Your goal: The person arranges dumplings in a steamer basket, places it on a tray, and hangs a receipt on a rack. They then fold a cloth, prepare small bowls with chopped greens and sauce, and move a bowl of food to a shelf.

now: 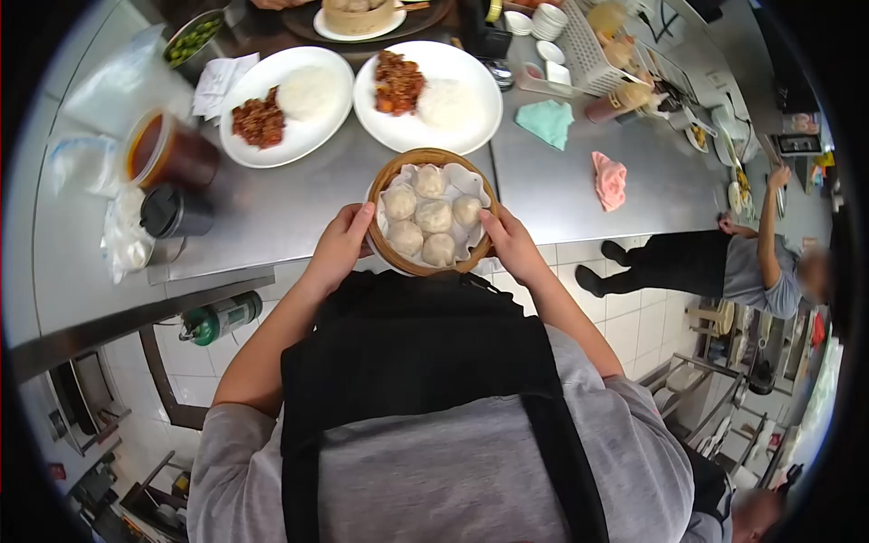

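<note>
At the far left of the brushed stainless-steel counter [272, 213] lie crumpled clear plastic bags [86, 163]. Just right of them are a round clear plastic tub of red-brown sauce [167, 149] and a black lidded cup [172, 213], with a green gas canister [222, 317] on its side below the counter edge. Further back sit a metal bowl of green vegetables [192, 38] and some white paper slips [222, 77]. Next comes a white oval plate of rice and reddish-brown meat [285, 104]. In front of it the left hand [339, 244] wraps around the left rim of a round woven bamboo steamer basket [433, 213], thumb on top and fingers hidden underneath. The basket is lined with white paper and holds 6 pale steamed dumplings. It sits at the near edge of the counter, partly past the edge and over the white tiled floor [634, 317], but I cannot tell whether it rests on the steel or is lifted off it. The right hand [511, 244] grasps the opposite rim in the same way. Directly behind the basket, close to its far rim, is a second white plate of rice and meat [427, 95], and beyond that a second bamboo steamer on a dark round tray [358, 16]. To the right lie a teal folded cloth [548, 122] and a pink crumpled cloth [609, 179], with a white plastic rack [588, 54] and squeeze bottles [620, 100] behind them. At the far right a co-worker in a grey shirt and black trousers [724, 267] stands well apart, 1 arm raised.
</note>
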Demonstrator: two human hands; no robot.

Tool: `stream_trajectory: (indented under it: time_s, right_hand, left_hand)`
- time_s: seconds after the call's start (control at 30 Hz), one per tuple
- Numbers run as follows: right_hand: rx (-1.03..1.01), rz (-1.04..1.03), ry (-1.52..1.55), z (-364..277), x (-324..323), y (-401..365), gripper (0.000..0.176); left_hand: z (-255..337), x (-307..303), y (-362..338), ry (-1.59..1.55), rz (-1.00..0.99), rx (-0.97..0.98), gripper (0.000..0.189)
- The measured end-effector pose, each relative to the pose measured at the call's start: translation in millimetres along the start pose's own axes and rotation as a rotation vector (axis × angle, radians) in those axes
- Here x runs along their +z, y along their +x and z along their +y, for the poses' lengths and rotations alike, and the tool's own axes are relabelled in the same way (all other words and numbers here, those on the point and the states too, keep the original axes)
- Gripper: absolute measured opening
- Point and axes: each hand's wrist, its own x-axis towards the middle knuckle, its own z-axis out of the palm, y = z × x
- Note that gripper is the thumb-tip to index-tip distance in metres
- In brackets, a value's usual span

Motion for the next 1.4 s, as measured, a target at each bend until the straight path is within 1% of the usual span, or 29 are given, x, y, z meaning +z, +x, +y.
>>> stream_trajectory:
  time_s: [0.07,0.1,0.17,0.2,0.23,0.3,0.37,0.43,0.47,0.5,0.57,0.6,0.63,0.67,0.7,0.73,0.77,0.8,0.83,0.9,0.93,1.0,1.1,1.23,1.3,1.33,1.4]
  right_hand:
    - [-0.096,0.136,-0.032,8,-9,-13,0.055]
    - [-0.129,0.124,0.014,18,-48,4,0.055]
    - [-0.176,0.207,-0.121,34,-93,-3,0.055]
    - [-0.138,0.223,-0.038,23,-118,-15,0.054]
    - [-0.143,0.228,-0.014,26,-136,-15,0.053]
    - [-0.075,0.247,0.007,28,-165,-15,0.054]
    - [-0.065,0.264,-0.014,34,-192,-11,0.057]
    - [-0.081,0.29,-0.023,32,-212,-10,0.058]
    - [-0.031,0.322,0.0,28,-220,-11,0.056]
    - [-0.027,0.324,0.01,33,-233,-7,0.056]
    - [-0.451,0.56,-0.6,41,-257,10,0.051]
    - [-0.534,0.653,-0.593,29,-258,15,0.04]
    - [-0.531,0.648,-0.582,17,-260,19,0.04]
    - [-0.649,0.677,-0.713,4,-262,22,0.034]
    - [-0.77,0.703,-0.846,-5,-264,27,0.029]
    - [-0.771,0.696,-0.837,-13,-265,33,0.029]
    - [-0.762,0.642,-0.951,-17,-265,39,0.025]
    - [-0.756,0.588,-1.064,-19,-267,46,0.021]
    - [-0.759,0.581,-1.055,-18,-269,53,0.021]
    - [-0.711,0.545,-1.045,-17,-271,63,0.014]
    - [-0.713,0.539,-1.038,-17,-272,63,0.014]
    - [-0.649,0.562,-0.89,-23,-274,58,0.014]
    - [-0.64,0.521,-0.82,-25,-275,53,0.012]
    - [-0.626,0.531,-0.808,-27,-271,51,0.015]
    - [-0.601,0.503,-0.799,-29,-271,50,0.019]
    - [-0.601,0.502,-0.799,-29,-271,50,0.019]
    - [-0.615,0.499,-0.792,-29,-272,49,0.02]
  left_hand:
    - [9,14,-1,0.022,-0.071,-0.042,0.065]
    - [23,46,22,0.072,-0.046,-0.029,0.065]
    - [27,89,36,0.042,-0.057,0.046,0.069]
    - [33,118,48,0.015,-0.107,0.031,0.07]
    - [37,135,59,0.025,-0.111,0.02,0.07]
    - [41,165,84,0.06,-0.155,0.03,0.071]
    - [41,189,112,0.078,-0.152,0.021,0.069]
    - [56,211,127,0.225,-0.2,0.037,0.066]
    - [63,221,133,0.287,-0.121,0.032,0.06]
    - [66,230,141,0.297,-0.123,0.026,0.06]
    - [71,242,156,0.676,0.288,0.766,0.04]
    - [80,249,157,0.688,0.287,0.759,0.04]
    - [96,255,153,0.813,0.259,0.821,0.032]
    - [111,262,150,0.937,0.231,0.882,0.024]
    - [121,269,150,0.946,0.234,0.875,0.024]
    - [130,277,149,1.018,0.22,0.787,0.023]
    - [135,283,149,1.086,0.205,0.693,0.021]
    - [139,288,152,1.127,0.207,0.679,0.022]
    - [143,292,152,1.134,0.212,0.671,0.022]
    - [150,298,154,1.3,0.228,0.559,0.023]
    - [149,298,157,1.305,0.231,0.551,0.023]
    - [148,297,162,1.372,0.273,0.613,0.022]
    - [150,296,162,1.338,0.257,0.648,0.018]
    - [153,302,159,1.398,0.233,0.614,0.014]
    - [150,303,164,1.448,0.246,0.687,0.013]
    - [150,303,166,1.449,0.246,0.686,0.013]
    - [151,303,167,1.495,0.329,0.717,0.012]
